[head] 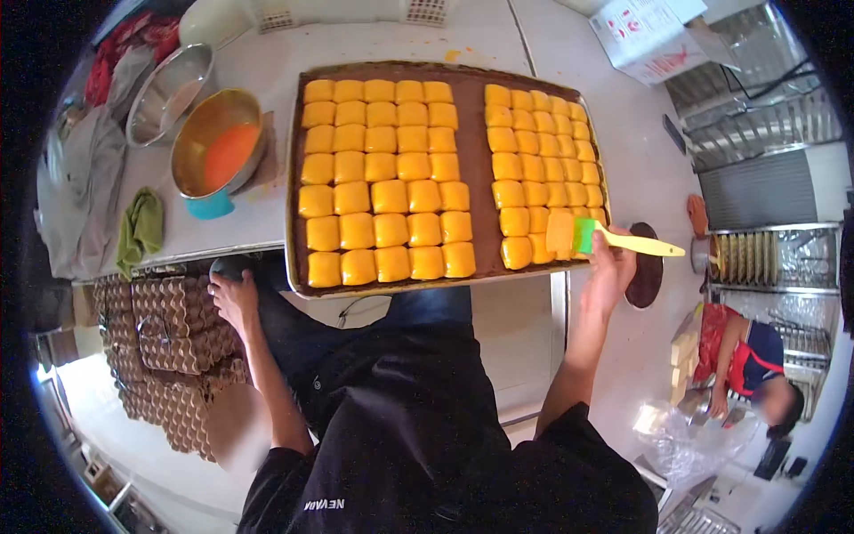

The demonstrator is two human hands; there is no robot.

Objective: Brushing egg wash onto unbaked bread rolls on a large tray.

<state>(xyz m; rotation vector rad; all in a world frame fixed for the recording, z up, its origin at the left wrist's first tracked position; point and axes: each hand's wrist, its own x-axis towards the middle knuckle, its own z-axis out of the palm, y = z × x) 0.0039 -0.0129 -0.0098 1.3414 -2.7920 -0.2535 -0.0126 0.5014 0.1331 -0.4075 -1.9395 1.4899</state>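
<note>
My right hand (606,270) grips a yellow and green pastry brush (639,243), its bristles on glossy yellow pastries at the near right of a large baking tray (478,153). On the tray, rows of small square pastries form a left block (389,194) and a right block (544,150), with bare brown surface between them. Away from the tray, my left hand (232,294) rests by my knee, below the table edge; its fingers are partly bent and nothing shows in them. A metal bowl (179,157) of orange liquid tilts left of the tray.
Another metal bowl (148,100) and a green cloth (141,223) lie at the left. Stacked egg trays (180,320) stand below the table's left edge. A cardboard box (650,43) and a dark phone-like object (674,134) are right. A co-worker (750,347) is at the far right.
</note>
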